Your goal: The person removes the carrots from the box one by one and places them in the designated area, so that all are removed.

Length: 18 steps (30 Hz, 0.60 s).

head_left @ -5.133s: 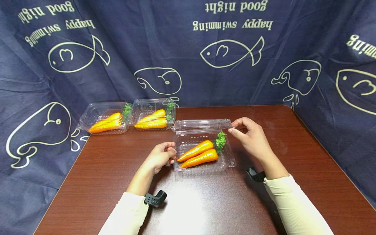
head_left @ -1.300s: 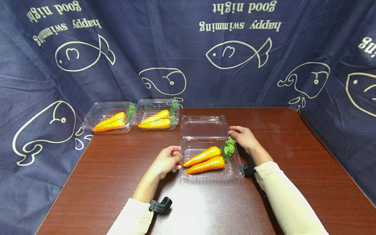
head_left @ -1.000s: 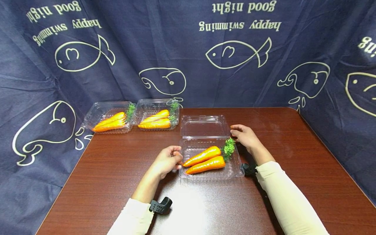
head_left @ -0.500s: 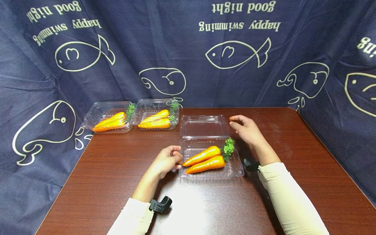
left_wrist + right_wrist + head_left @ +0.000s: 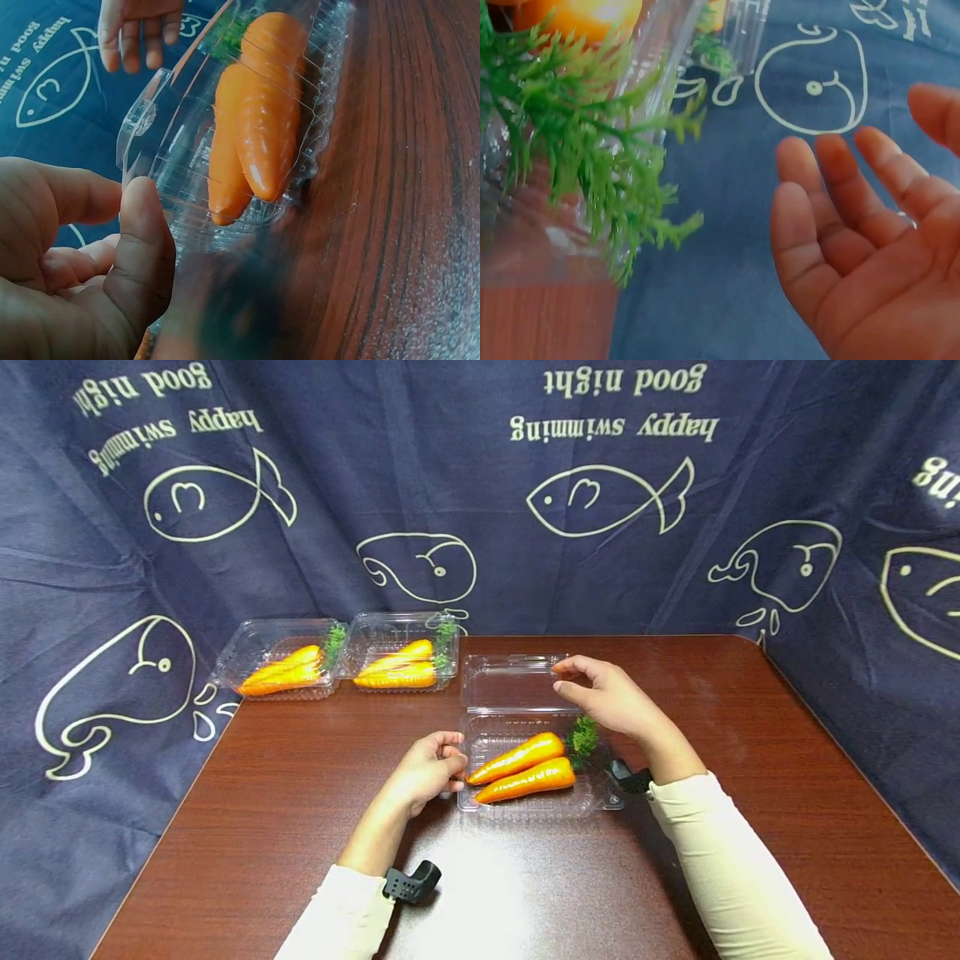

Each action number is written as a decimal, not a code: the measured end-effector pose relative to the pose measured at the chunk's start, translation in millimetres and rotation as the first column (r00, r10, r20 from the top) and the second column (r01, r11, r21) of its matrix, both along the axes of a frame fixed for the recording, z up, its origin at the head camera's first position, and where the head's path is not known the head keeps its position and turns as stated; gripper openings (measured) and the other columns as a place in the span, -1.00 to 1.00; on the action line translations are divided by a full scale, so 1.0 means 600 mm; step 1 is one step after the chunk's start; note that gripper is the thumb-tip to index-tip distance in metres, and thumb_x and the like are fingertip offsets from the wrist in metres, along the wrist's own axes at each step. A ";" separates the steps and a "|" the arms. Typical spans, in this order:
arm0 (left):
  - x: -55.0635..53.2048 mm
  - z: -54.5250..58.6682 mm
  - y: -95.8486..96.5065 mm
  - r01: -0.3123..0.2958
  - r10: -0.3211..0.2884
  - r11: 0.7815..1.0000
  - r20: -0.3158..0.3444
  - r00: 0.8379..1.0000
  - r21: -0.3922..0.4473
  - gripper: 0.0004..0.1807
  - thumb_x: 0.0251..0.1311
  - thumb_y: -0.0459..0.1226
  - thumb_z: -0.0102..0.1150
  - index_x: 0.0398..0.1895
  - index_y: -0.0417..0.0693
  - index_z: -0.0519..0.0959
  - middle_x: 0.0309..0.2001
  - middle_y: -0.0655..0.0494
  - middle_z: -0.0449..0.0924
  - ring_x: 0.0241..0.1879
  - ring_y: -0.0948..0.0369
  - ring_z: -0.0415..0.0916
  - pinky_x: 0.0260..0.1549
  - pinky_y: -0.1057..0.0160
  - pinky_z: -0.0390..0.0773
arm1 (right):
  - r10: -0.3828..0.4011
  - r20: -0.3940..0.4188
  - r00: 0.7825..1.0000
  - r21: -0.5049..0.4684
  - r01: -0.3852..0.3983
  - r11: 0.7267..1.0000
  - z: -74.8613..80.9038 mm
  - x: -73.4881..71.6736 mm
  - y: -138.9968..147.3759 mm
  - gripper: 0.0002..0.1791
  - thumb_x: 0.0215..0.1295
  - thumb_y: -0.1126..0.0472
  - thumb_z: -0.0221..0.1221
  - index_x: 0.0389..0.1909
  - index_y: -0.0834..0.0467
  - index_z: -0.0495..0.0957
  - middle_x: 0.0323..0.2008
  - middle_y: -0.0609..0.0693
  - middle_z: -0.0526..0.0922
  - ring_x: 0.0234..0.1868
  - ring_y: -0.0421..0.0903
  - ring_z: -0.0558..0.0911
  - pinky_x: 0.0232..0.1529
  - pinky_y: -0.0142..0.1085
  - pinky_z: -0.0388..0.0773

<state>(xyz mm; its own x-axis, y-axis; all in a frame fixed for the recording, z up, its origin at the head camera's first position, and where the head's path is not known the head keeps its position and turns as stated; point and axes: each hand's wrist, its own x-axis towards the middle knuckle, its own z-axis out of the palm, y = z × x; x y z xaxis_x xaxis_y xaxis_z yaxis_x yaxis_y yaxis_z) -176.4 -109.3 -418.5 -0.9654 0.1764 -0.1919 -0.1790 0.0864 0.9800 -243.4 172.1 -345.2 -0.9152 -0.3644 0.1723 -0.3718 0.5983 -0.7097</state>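
Note:
A transparent plastic clamshell container [image 5: 540, 810] stands on the table, its lid [image 5: 502, 685] folded back away from me. Two orange carrots [image 5: 525, 781] lie inside it, with leafy green tops [image 5: 582, 739] at their right ends. At the container's left side, my left hand [image 5: 427, 772] pinches the rim between thumb and index finger; the left wrist view shows this thumb [image 5: 142, 247] against the edge. My right hand [image 5: 611, 693] hovers over the right part of the lid, fingers loosely bent and holding nothing. In the right wrist view its palm [image 5: 892, 285] faces the camera beside the greenery.
Two closed transparent containers [image 5: 397, 627] [image 5: 277, 631], each with orange carrots, stand side by side at the table's back left. A dark blue curtain [image 5: 480, 485] with fish drawings hangs behind the brown table [image 5: 750, 760]. Black bands sit on both wrists.
About five seconds ago my right hand held the lid half raised; now it lies folded back. Lately that hand moved away from me, then left over the lid. My left hand stayed put.

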 end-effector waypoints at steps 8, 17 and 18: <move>0.001 0.000 0.001 0.002 -0.002 1.000 -0.008 1.000 -0.002 -0.52 0.24 -0.54 0.01 0.25 -0.47 0.31 -0.32 -0.01 0.45 -0.47 0.24 0.44 -0.59 0.46 0.56 | 0.161 0.031 0.986 0.054 -0.163 0.985 -0.005 0.007 -0.027 -0.66 0.32 0.22 0.25 0.08 0.21 0.57 -0.03 0.12 0.66 -0.09 -0.02 0.64 -0.03 -0.12 0.57; 0.003 0.002 0.001 0.011 -0.011 1.000 -0.009 1.000 -0.002 -0.53 0.27 -0.54 0.00 0.26 -0.46 0.31 -0.31 0.00 0.45 -0.47 0.24 0.44 -0.59 0.47 0.55 | 0.272 0.043 0.961 0.195 -0.275 0.941 -0.007 0.011 -0.052 -0.61 0.31 0.15 0.26 0.10 0.25 0.57 0.03 0.15 0.64 0.00 0.00 0.61 0.09 -0.05 0.52; 0.003 0.002 0.001 0.011 -0.011 1.000 -0.010 1.000 -0.002 -0.53 0.27 -0.54 0.00 0.26 -0.46 0.31 -0.31 -0.01 0.45 -0.47 0.25 0.44 -0.60 0.47 0.55 | 0.282 0.047 0.958 0.206 -0.285 0.936 -0.008 0.010 -0.054 -0.61 0.31 0.15 0.27 0.09 0.25 0.57 0.02 0.13 0.65 0.00 0.00 0.61 0.09 -0.06 0.51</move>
<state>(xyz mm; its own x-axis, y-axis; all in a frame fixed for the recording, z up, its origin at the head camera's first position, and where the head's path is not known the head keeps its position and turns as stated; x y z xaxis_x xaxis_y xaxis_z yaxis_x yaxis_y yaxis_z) -174.7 -109.0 -417.4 -0.9653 0.1870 -0.1824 -0.1680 0.0904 0.9816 -237.3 139.7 -349.9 -0.7707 -0.6351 0.0508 -0.5371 0.6047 -0.5881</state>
